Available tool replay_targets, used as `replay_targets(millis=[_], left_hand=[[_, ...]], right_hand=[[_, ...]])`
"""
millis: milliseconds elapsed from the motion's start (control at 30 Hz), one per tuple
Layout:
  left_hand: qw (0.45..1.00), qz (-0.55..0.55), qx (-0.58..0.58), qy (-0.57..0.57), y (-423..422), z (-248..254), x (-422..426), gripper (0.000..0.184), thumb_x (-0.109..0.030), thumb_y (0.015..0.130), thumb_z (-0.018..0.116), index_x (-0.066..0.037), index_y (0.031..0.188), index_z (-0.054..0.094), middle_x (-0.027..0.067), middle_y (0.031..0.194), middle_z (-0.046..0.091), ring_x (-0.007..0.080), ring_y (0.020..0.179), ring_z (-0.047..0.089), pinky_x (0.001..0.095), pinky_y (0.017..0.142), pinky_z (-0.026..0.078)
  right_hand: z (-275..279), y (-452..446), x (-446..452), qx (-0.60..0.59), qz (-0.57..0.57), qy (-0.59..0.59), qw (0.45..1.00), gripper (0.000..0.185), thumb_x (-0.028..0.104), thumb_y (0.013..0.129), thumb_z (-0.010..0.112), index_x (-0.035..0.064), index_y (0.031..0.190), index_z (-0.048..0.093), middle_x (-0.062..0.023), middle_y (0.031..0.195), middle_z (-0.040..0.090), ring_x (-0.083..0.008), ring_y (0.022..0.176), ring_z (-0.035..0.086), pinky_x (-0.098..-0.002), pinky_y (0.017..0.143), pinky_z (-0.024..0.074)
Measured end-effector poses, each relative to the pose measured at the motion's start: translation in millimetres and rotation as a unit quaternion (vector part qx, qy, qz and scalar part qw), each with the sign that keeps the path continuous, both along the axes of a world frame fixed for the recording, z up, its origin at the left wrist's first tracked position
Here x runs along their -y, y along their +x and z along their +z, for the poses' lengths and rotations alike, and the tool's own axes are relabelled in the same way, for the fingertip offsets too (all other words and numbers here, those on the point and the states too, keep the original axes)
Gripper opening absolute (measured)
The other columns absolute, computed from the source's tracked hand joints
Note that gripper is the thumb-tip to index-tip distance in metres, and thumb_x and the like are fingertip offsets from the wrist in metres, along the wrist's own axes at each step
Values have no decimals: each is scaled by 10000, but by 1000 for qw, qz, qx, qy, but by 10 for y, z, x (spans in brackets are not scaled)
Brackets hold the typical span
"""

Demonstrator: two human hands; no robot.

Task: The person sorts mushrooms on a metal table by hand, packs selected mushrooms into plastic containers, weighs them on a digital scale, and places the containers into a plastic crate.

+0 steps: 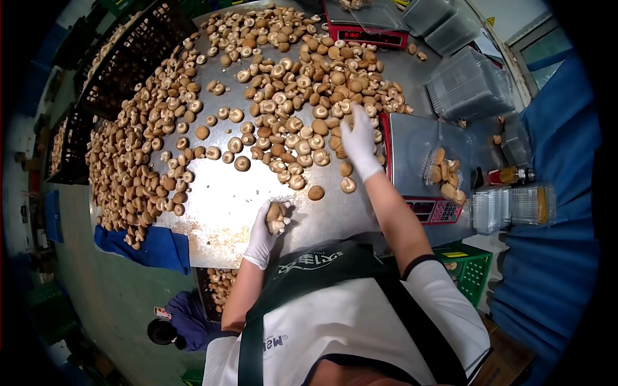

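My left hand (pixel 262 233), in a white glove, is closed around shiitake mushrooms (pixel 276 219) above the near part of the metal table. My right hand (pixel 359 140), also gloved, reaches to the edge of the large mushroom pile (pixel 302 83), its fingers stretched out over the mushrooms; exactly what the fingertips touch is hard to make out. Right of that hand stands a red-framed scale (pixel 407 151). On it, a clear plastic tray (pixel 432 157) lies with several mushrooms (pixel 445 174) in it.
A second mushroom heap (pixel 145 154) spreads along the table's left side, beside black crates (pixel 135 58). Another red scale (pixel 367 36) stands at the back. Stacked clear trays (pixel 467 87) line the right. A blue cloth (pixel 145 248) hangs at the front-left edge; a person (pixel 187 318) is below left.
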State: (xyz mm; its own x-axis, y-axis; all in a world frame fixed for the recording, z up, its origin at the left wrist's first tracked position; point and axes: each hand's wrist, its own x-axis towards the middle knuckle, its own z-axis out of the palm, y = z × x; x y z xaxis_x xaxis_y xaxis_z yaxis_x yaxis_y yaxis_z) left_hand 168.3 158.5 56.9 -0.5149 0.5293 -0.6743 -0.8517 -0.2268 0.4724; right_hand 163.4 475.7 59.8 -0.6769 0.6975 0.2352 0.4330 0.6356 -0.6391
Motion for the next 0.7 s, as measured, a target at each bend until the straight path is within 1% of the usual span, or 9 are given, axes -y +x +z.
replay_targets(millis=[100, 200, 233, 333, 433, 467, 600, 633, 700], left_hand=[[1000, 4, -5, 0, -16, -17, 34, 382, -386, 1012, 457, -66, 1176, 584, 98, 1046, 684, 188, 732, 658, 248, 593, 510], [999, 30, -2, -20, -7, -107, 11, 382, -384, 1012, 458, -71, 1194, 582, 91, 1045, 681, 176, 757, 656, 244, 595, 504], [999, 30, -7, -21, -13, -112, -29, 384, -383, 1012, 459, -70, 1198, 581, 90, 1045, 680, 173, 763, 655, 243, 594, 503], [999, 21, -15, -24, -28, -165, -77, 401, -388, 1014, 462, -59, 1213, 575, 92, 1047, 674, 166, 763, 646, 241, 584, 491], [1000, 0, -24, -18, -91, -396, 0, 448, -437, 992, 494, -62, 1223, 574, 101, 1095, 670, 220, 867, 673, 307, 711, 559], [1000, 0, -25, -16, -103, -443, 13, 452, -437, 992, 493, -59, 1226, 572, 103, 1094, 671, 218, 861, 672, 311, 715, 562], [999, 22, -13, -24, -157, -352, -63, 437, -411, 1004, 488, -41, 1226, 562, 112, 1051, 669, 185, 770, 650, 270, 619, 511], [999, 33, -5, -32, -154, -284, -90, 427, -398, 1009, 486, -35, 1223, 559, 114, 1032, 668, 170, 730, 639, 246, 567, 483], [998, 45, -2, -33, -153, -249, -109, 425, -397, 1009, 487, -34, 1216, 560, 108, 1015, 664, 170, 729, 635, 248, 576, 486]], right_hand=[[-199, -224, -228, 196, -43, 58, 978, 576, 298, 937, 558, 83, 1450, 408, -176, 1537, 322, -364, 1435, 260, -544, 1161, 226], [-319, -250, 220, 202, 83, 93, 971, 619, 413, 980, 476, 166, 1525, 318, -136, 1616, 185, -336, 1483, 182, -590, 1184, 93], [-113, -199, 478, 300, 97, 73, 946, 622, 421, 976, 486, 179, 1524, 321, -140, 1623, 165, -320, 1487, 182, -589, 1185, 74], [-276, 22, 757, 209, 144, 31, 967, 570, 385, 950, 538, 154, 1461, 436, -149, 1599, 229, -309, 1479, 208, -552, 1191, 92], [-242, 278, 913, 177, 215, 1, 961, 570, 376, 940, 551, 135, 1449, 458, -131, 1587, 271, -289, 1485, 196, -525, 1200, 82], [-284, 359, 952, 85, 212, 16, 973, 473, 343, 921, 586, 104, 1329, 580, -132, 1457, 475, -296, 1410, 349, -531, 1174, 166], [-154, 178, 531, -37, 202, -137, 969, 190, 176, 906, 601, 58, 1018, 699, -123, 1092, 686, -326, 1060, 596, -455, 1000, 428], [-211, 51, 418, -76, 115, -75, 988, 169, 115, 885, 600, 59, 1006, 705, -122, 1077, 688, -312, 1022, 609, -405, 890, 481], [-186, -223, 74, -38, 67, 44, 996, 298, 134, 887, 585, 93, 1171, 669, -81, 1194, 655, -302, 1108, 569, -438, 976, 426]])
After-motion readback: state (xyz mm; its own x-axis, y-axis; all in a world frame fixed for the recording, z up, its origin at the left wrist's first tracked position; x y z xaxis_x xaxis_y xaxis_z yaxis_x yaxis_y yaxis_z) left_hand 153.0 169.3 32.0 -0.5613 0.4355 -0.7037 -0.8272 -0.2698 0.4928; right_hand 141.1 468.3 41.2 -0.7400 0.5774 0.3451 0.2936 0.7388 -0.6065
